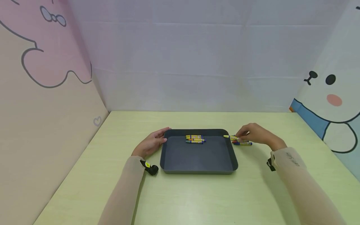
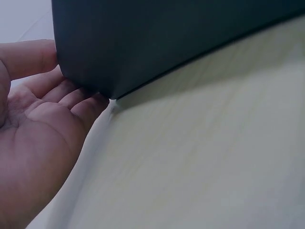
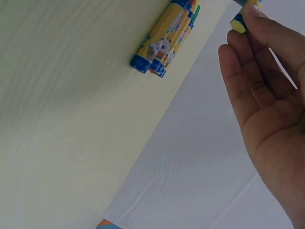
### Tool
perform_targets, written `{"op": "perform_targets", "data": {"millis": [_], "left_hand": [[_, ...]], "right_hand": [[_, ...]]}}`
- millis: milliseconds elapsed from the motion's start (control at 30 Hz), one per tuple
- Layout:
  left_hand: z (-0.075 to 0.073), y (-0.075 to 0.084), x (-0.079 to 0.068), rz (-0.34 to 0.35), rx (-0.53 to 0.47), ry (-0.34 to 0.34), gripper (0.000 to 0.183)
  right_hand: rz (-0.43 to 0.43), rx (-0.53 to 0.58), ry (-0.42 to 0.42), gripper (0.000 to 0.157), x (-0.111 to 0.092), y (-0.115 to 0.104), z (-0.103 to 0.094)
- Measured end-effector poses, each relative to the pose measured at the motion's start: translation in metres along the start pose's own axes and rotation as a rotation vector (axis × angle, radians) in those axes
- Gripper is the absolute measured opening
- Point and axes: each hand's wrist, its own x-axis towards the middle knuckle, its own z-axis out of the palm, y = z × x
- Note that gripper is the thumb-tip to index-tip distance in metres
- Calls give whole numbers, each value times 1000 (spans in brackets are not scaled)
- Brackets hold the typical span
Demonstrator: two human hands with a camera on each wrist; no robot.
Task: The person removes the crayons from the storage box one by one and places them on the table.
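While the dark tray (image 1: 198,161) is being touched at its far-left corner by the loosely spread left hand (image 1: 151,143), at least one yellow crayon (image 1: 230,137) is being pinched by the right hand (image 1: 254,133).
Crayon is being held at the right rim, long axis roughly left-right, tip toward the crayon row (image 1: 194,142) inside; right hand nearer, loose crayons (image 1: 244,143) beside it on the counter (image 1: 174,200).

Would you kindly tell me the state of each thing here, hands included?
Tray: resting on the table, open side up, partly filled.
Tray crayons: lying side by side.
Loose crayons: lying on the table, right of the tray.
Held crayon: pinched, at the tray's right rim.
Left hand: touching the tray.
Right hand: pinching the held crayon.
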Motion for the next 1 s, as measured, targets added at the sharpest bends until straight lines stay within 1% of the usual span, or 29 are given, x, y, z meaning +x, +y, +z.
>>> {"op": "perform_targets", "data": {"millis": [133, 367, 600, 833, 1000], "left_hand": [[-1, -1, 0, 4, -10, 6, 63], [3, 1, -1, -12, -29, 27, 64], [4, 1, 1, -7, -49, 23, 64], [4, 1, 0, -13, -16, 19, 62], [5, 1, -1, -33, 1, 43, 60]], "right_hand": [[21, 4, 9, 19, -5, 4, 0], [6, -8, 17, 20, -12, 11, 0], [24, -25, 9, 18, -17, 22, 1], [52, -2, -24, 19, -22, 27, 5], [60, -10, -44, 20, -24, 31, 6]]}}
